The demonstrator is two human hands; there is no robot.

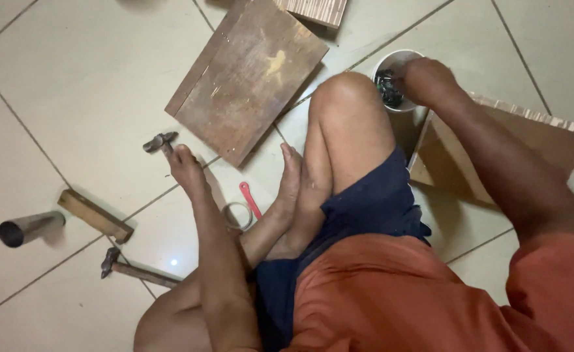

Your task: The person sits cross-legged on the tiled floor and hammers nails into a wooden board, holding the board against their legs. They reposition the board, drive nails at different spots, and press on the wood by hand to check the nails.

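Head view: your right hand (427,81) digs, fingers bunched, in the white cup (398,62) of dark bits; your left hand (184,168) grips the hammer (160,141). Next, pinch out 1 bit cleanly.

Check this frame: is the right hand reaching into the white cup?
Yes. The right hand has its fingers dipped inside the white cup, among small dark pieces, beside the raised knee.
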